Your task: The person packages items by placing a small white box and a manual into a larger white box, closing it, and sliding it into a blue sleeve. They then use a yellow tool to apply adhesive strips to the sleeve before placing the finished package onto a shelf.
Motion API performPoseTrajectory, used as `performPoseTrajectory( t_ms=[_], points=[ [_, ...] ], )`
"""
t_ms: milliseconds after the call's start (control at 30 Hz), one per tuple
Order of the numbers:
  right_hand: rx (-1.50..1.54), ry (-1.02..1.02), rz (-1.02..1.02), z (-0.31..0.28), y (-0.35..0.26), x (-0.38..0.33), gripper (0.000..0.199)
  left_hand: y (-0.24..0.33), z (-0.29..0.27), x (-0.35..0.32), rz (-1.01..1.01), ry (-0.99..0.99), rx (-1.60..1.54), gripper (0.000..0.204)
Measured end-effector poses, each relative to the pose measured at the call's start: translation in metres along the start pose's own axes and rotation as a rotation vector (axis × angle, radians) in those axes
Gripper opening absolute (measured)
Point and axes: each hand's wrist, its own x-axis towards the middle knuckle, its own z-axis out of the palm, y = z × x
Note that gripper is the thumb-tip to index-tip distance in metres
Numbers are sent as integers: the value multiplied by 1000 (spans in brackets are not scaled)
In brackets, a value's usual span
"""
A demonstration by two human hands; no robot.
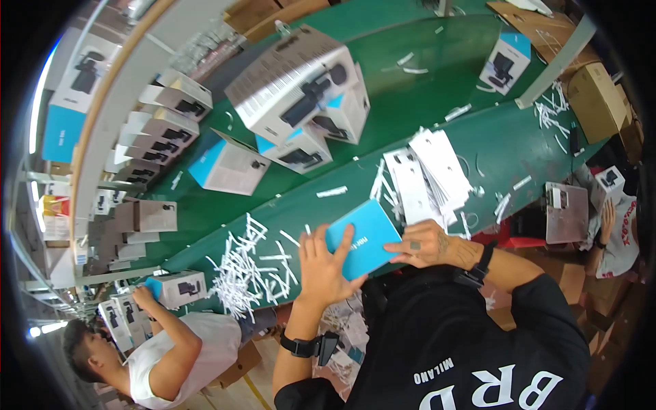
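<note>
A blue rectangular box (364, 240) with a thin white edge is held in front of my body, over the near side of the green bench. How deep it is cannot be seen. My left hand (324, 266) grips its left edge, the thumb and fingers lying against the blue face. At the right edge my right hand (422, 244) pinches it between thumb and fingers. Just beyond my right hand lies a fanned pile of white printed sheets (437, 171). White paper strips (246, 266) are heaped to the left of my left hand.
White boxes with blue ends (232, 164) stand on the green bench (417, 89), some stacked, and another box (506, 63) is at the far right. At the lower left a co-worker (184, 348) handles a box. Another person (618, 232) holds one at the right, near a brown carton (598, 99).
</note>
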Motion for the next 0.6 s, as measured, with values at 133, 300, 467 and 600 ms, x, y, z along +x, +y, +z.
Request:
performPoseTrajectory(
  t_ms=[133, 300, 467, 600],
  points=[
    [121, -105, 73, -7, -6, -3, 46, -18, -14, -4, 66, -94, -84, 109],
    [280, -173, 391, -20, -14, -11, 58, -28, -19, -3, 120, -56, -169, 111],
    [468, -106, 881, -18, -17, -45, 65, -34, -26, -4, 90, -85, -189, 113],
    [983, 46, 1311, 22, -29, -82, 61, -38, -34, -2, 128, -192, -102, 112]
  ],
)
